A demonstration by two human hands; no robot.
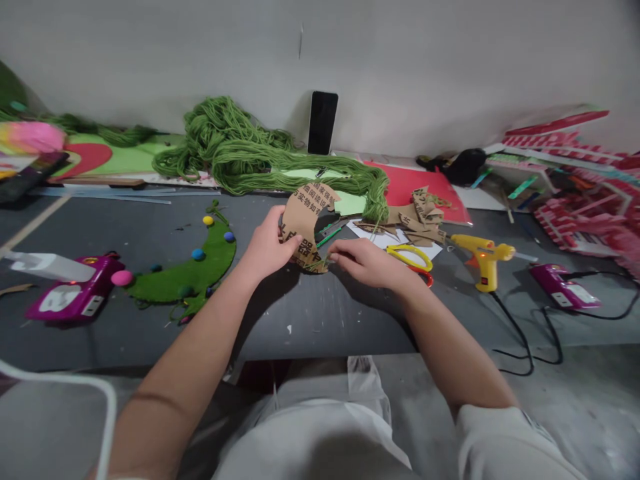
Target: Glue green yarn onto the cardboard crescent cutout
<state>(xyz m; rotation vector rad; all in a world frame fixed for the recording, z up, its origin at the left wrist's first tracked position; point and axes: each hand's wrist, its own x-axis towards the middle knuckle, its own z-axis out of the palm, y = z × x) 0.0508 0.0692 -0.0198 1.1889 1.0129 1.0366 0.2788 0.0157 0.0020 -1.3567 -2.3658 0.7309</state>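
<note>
My left hand grips a crescent-shaped piece of brown cardboard with printed black characters, held upright above the dark table. My right hand pinches a strand of green yarn at the crescent's lower tip. The strand runs back to a big heap of green yarn near the wall. Left of my hands lies a finished green crescent dotted with coloured pompoms.
Yellow-handled scissors and a yellow glue gun lie right of my hands, beside cardboard scraps. Purple power strips sit at both sides with cables. A black phone leans on the wall. Red craft pieces crowd the right.
</note>
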